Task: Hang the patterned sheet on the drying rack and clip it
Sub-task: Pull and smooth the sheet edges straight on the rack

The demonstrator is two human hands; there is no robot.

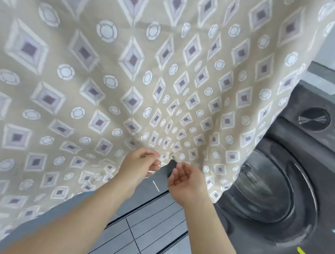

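Shows patterned sheet (126, 78) hanging across most of the view, beside a front-loading washing machine (281, 196). Pinches its lower hem with left hand (137, 167) fingers; holds right hand (186, 185) just beside, fingers loosely curled, empty.

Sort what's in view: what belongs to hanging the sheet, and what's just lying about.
For the job: patterned sheet; left hand, pinching its lower edge; right hand, beside that edge.
Just there: washing machine; tiled floor.
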